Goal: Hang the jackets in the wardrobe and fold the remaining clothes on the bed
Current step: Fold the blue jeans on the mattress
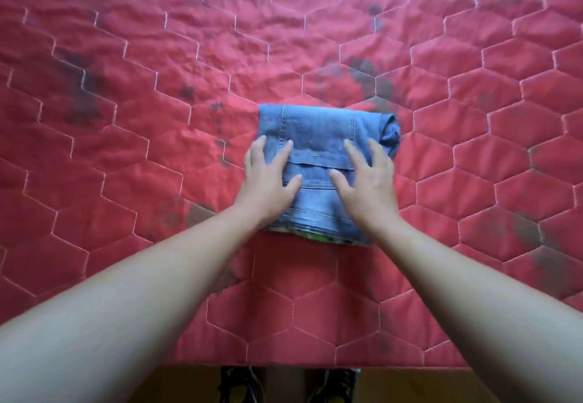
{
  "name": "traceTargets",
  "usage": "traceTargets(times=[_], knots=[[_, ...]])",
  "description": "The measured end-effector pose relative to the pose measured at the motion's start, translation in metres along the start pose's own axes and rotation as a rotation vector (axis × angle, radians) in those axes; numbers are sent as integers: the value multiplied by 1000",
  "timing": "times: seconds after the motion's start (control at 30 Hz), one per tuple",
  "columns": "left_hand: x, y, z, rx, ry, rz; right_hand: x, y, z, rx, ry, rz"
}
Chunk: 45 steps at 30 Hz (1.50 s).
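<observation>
**Status: both hands flat on the folded denim**

1. Task item. I see a folded denim garment [318, 128] lying on the red quilted bed cover [126, 125], near the centre of my view. I cannot tell whether it is jeans or a jacket, because only seams and a hem show.

2. Left hand [268, 182]. It rests on the 9 o'clock side of the bundle, fingers straight and spread, thumb toward 3 o'clock. Its palm covers the denim beneath it.

3. Right hand [369, 182]. It rests on the 3 o'clock side, fingers likewise spread and flat, thumb toward 9 o'clock. Neither hand pinches cloth.

4. Hidden layers. At the bundle's 6 o'clock edge, a thin strip of green printed fabric [315, 234] shows under the denim; the rest of it is covered. At the 2 o'clock corner, a crumpled denim end [391, 131] sticks out.

5. Unclear areas. The cover has dark blotches [362, 78]; print or stain, I cannot tell. The cover runs out of frame at 9, 12 and 3 o'clock.

6. Frame bottom. At 6 o'clock, two dark shoes [239, 383] stand on a wooden floor [410, 385], cut off by the frame edge.
</observation>
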<state>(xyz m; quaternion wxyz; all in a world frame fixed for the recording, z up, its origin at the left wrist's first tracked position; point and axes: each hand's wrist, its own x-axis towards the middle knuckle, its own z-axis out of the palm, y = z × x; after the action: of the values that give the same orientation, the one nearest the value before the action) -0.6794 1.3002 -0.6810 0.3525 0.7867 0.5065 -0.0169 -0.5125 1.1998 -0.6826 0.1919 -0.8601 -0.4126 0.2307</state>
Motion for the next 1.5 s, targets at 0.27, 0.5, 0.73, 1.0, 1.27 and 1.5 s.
traceTargets(times=[0.27, 0.5, 0.73, 1.0, 1.27, 1.5], knots=[[28, -12, -17, -921, -19, -477, 19, 20, -18, 949, -114, 739], [-47, -14, -60, -1138, -132, -488, -35, -20, -63, 1382, -576, 702], [-180, 7, -175, -1291, -115, -466, -116, -123, -153, 1314, -666, 476], [-379, 61, -306, -1341, 132, -368, -212, -244, -261, 1136, -855, 176], [-571, 53, -361, -1343, 602, -348, -310, -384, -292, 890, -1120, -157], [-717, -1, -389, -1191, 937, -418, -414, -509, -244, 710, -1276, -401]])
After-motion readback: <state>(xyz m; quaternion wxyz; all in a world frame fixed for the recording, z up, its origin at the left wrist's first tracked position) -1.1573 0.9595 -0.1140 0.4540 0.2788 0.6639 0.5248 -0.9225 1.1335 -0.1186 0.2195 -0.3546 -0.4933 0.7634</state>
